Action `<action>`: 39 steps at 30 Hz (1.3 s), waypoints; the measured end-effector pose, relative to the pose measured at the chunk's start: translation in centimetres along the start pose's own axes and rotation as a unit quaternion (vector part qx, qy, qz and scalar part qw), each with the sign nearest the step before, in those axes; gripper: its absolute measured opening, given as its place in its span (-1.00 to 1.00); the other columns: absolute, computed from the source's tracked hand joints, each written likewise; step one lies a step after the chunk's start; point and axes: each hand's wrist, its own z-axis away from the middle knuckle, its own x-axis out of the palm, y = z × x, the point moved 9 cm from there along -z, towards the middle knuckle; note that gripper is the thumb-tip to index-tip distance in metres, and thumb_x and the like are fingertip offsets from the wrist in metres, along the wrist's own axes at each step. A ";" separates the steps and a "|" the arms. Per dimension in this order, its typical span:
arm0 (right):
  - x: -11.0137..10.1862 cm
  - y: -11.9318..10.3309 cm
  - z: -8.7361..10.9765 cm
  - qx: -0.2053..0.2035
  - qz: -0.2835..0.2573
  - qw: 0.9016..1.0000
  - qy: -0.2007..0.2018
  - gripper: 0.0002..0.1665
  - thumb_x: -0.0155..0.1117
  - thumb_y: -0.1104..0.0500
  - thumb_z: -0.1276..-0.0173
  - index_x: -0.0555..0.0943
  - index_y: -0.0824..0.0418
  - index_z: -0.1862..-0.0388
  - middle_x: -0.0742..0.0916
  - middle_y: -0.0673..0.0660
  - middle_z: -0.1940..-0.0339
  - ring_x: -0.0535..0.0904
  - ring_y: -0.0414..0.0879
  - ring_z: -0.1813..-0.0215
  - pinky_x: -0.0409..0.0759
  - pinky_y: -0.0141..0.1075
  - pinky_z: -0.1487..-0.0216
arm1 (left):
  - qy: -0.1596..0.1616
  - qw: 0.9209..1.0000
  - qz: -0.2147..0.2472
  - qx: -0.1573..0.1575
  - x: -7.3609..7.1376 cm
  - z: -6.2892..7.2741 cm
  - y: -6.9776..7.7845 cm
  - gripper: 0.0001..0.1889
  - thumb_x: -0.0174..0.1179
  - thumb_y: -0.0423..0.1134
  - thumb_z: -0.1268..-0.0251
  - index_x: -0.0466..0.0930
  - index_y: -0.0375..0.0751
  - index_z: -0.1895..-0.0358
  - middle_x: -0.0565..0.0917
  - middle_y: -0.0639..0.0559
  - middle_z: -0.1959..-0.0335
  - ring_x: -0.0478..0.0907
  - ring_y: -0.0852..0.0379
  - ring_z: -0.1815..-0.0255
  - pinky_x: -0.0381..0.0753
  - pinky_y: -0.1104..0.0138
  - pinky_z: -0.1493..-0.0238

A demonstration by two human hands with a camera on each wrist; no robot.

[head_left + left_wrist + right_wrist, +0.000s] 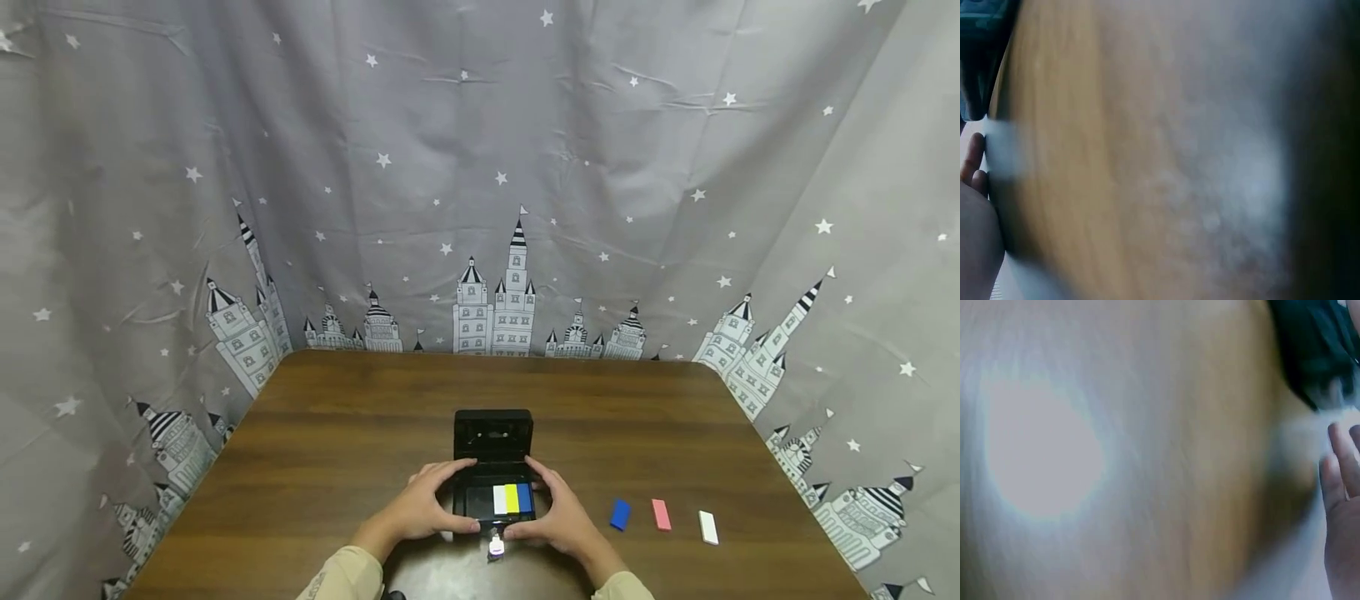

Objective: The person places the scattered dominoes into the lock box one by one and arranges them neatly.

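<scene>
A black box (pixel 478 502) stands on the table with its lid (pixel 492 435) raised at the back. Inside, at its right end, white (pixel 499 500), yellow (pixel 512 498) and blue (pixel 524 497) blocks lie side by side. My left hand (pixel 420 506) holds the box's left side, thumb at the front and index finger toward the hinge. On the right side my right hand (pixel 558 514) holds it the same way. A small bright tag or key (pixel 496 547) sits at the front between the thumbs. Both wrist views are blurred and show only part of the box (pixel 1316 350).
To the right of the box, a blue block (pixel 620 514), a pink block (pixel 661 515) and a white block (pixel 708 527) lie apart on the brown wooden table (pixel 360 417). A grey curtain (pixel 420 208) hangs behind the table. A small dark object (pixel 394 595) shows at the bottom edge.
</scene>
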 end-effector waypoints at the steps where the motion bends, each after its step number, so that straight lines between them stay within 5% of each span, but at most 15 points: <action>1: -0.5 -0.1 0.2 -0.001 -0.009 1.000 0.000 0.21 0.76 0.07 0.12 0.33 0.18 -0.52 0.52 0.26 -0.33 0.48 0.12 -0.20 0.41 0.10 -0.22 | 0.000 1.000 0.002 -0.003 0.1 0.1 0.0 -0.03 0.56 0.27 0.16 0.39 0.21 -0.46 0.47 0.06 -0.37 0.26 -0.06 -0.34 0.18 -0.17 -0.21; 6: -5.2 0.2 1.5 0.014 -0.002 1.000 0.022 0.01 0.73 0.13 0.06 0.47 0.26 -0.39 0.61 0.27 -0.27 0.58 0.11 -0.10 0.57 -0.12 -0.06 | -0.002 1.000 0.014 -0.009 0.2 0.2 -0.1 -0.02 0.57 0.24 0.16 0.37 0.25 -0.47 0.45 0.03 -0.37 0.23 -0.10 -0.36 0.19 -0.26 -0.21; 11: -11.0 1.3 3.6 0.035 0.099 0.993 0.047 -0.01 0.74 0.11 0.16 0.53 0.30 -0.30 0.65 0.28 -0.19 0.59 0.03 -0.01 0.60 -0.07 -0.04 | -0.003 1.000 0.023 -0.004 -0.1 0.2 0.1 -0.02 0.58 0.23 0.16 0.37 0.23 -0.47 0.45 0.04 -0.38 0.22 -0.10 -0.35 0.21 -0.27 -0.19; 15: -13.6 2.4 4.7 0.061 0.142 0.987 0.041 0.04 0.74 0.06 0.26 0.53 0.30 -0.29 0.66 0.22 -0.16 0.55 -0.06 0.05 0.59 -0.08 -0.04 | 0.004 1.000 0.021 0.002 -0.3 0.1 0.1 -0.02 0.59 0.23 0.17 0.39 0.22 -0.46 0.47 0.07 -0.37 0.23 -0.08 -0.34 0.20 -0.25 -0.20; 21: -14.7 3.5 5.7 0.095 0.182 0.978 0.032 0.01 0.76 0.02 0.35 0.60 0.32 -0.18 0.70 0.08 0.01 0.50 -0.12 0.18 0.56 -0.28 0.11 | 0.000 1.000 0.020 -0.013 -0.1 0.0 -0.4 -0.01 0.58 0.27 0.20 0.39 0.29 -0.46 0.45 0.10 -0.38 0.22 -0.06 -0.36 0.20 -0.25 -0.21; 39: -13.9 3.9 5.7 0.099 0.212 0.970 0.063 -0.29 0.78 0.07 0.25 0.72 0.31 0.06 0.74 0.02 0.23 0.45 -0.17 0.42 0.43 -0.35 0.40 | 0.003 1.000 0.020 -0.008 0.1 0.4 -0.1 -0.02 0.57 0.27 0.18 0.39 0.26 -0.45 0.47 0.09 -0.38 0.26 -0.06 -0.34 0.16 -0.23 -0.24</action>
